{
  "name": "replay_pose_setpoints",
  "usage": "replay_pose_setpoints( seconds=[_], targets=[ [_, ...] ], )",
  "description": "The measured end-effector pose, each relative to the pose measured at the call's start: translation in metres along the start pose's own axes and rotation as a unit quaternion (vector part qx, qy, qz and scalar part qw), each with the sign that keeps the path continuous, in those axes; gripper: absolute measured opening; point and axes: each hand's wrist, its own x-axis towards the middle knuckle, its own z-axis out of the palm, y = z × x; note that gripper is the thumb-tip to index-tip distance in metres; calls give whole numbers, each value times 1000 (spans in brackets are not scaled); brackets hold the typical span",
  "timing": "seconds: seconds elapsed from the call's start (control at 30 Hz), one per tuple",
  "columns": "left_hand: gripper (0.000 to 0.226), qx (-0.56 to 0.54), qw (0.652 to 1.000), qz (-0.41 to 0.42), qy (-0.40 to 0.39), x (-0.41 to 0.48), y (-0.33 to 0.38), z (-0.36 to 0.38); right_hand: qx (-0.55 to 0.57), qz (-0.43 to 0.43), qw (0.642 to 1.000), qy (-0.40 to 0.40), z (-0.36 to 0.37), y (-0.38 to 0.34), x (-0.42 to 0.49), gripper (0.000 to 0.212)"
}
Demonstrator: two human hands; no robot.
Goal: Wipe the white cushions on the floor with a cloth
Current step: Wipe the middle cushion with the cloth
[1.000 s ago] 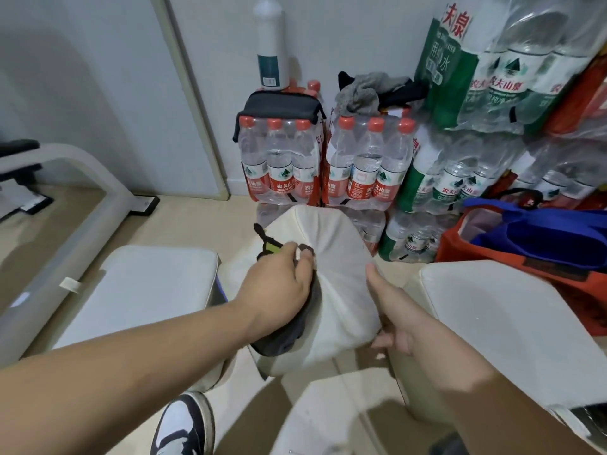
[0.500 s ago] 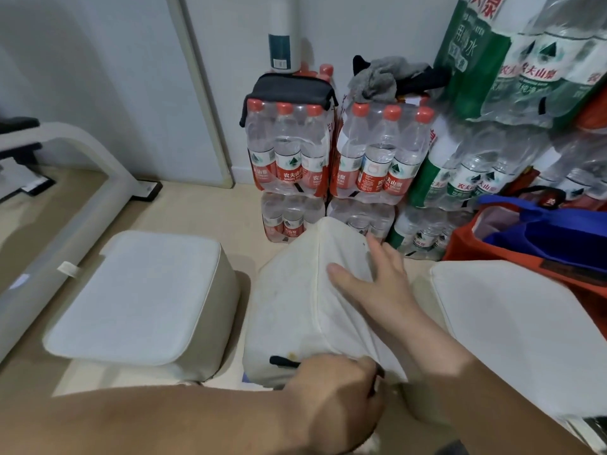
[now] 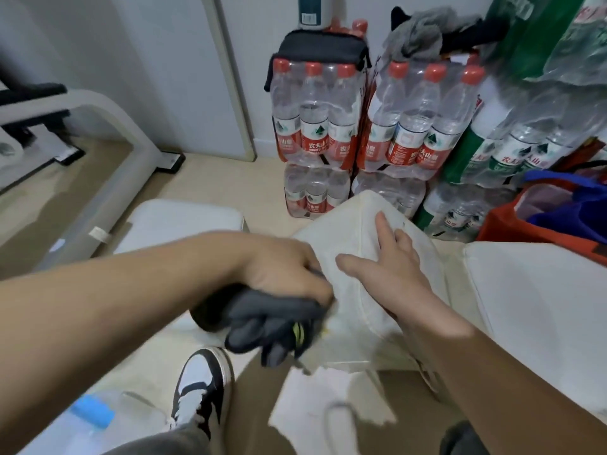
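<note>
A white cushion [image 3: 348,231] stands tilted on its edge in the middle of the floor, stained yellowish along its seams. My right hand [image 3: 384,261] lies flat on its upper face, fingers spread. My left hand [image 3: 282,274] grips a bunched dark grey cloth [image 3: 272,323] with a yellow-green tag, pressed against the cushion's left side. A second white cushion [image 3: 177,221] lies flat on the left, partly behind my forearm. A third white cushion [image 3: 538,303] lies flat on the right.
Shrink-wrapped packs of water bottles [image 3: 371,126] are stacked against the wall behind the cushions. A red and blue bag [image 3: 558,211] sits at the right. A grey bench frame [image 3: 98,133] runs along the left. My black-and-white shoe [image 3: 200,385] and a blue-capped bottle [image 3: 92,412] are near me.
My left hand has dragged the cloth from the cushion's top down to its bottom edge, then back up its left side. My right hand moved from the cushion's side to its upper face.
</note>
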Motion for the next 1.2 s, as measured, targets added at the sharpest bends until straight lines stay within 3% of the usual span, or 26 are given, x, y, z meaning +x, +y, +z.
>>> replay_pose_setpoints(
  seconds=[0.07, 0.13, 0.2, 0.23, 0.3, 0.37, 0.4, 0.5, 0.63, 0.77, 0.87, 0.9, 0.97, 1.07, 1.13, 1.2],
  targets=[
    [22, -82, 986, -22, 142, -5, -20, -23, -21, -3, 1000, 4, 0, 1, -2, 106],
    [31, -163, 929, -36, 330, -4, -38, -25, -50, -3, 999, 0, 1, 1, -5, 99],
    [30, -134, 864, -64, 480, -1, -45, -3, -68, -6, 998, -6, 3, 0, -7, 94],
    [30, -125, 855, -41, 501, 2, -46, 15, -76, -6, 997, -9, 5, 0, -8, 92],
    [29, -149, 890, 59, 428, 13, -40, 57, -94, -7, 996, -2, 11, 0, -9, 88],
    [67, -136, 930, 131, 314, 30, -34, 91, -122, -14, 992, 20, 17, 3, -11, 86],
    [75, -120, 936, 153, 292, 39, -36, 103, -133, -16, 991, 28, 18, 4, -12, 86],
    [69, -85, 919, 174, 343, 57, -54, 115, -98, -30, 994, 38, 20, 8, -14, 92],
    [57, -122, 913, 65, 385, 63, -92, 133, -38, -28, 998, 32, 21, 6, -12, 94],
    [60, -224, 908, -145, 322, 71, -105, 133, -61, -37, 997, 21, 26, -1, -10, 94],
    [53, -431, 815, -217, 320, 78, -87, 103, -65, -42, 997, 22, 30, -4, -9, 92],
    [43, -460, 798, -206, 330, 77, -74, 93, -62, -43, 997, 27, 29, -2, -8, 91],
    [21, -399, 840, -109, 351, 72, -41, 81, -80, -63, 993, 56, 25, 6, -2, 85],
    [26, -289, 880, 82, 368, 58, -9, 84, -163, -79, 981, 71, 24, 18, 1, 78],
    [44, -276, 876, 106, 381, 63, -32, 89, -187, -111, 973, 81, 28, 22, 2, 67],
    [60, -230, 891, 43, 389, 76, -75, 97, -128, -91, 986, 61, 28, 14, 0, 70]
  ],
)
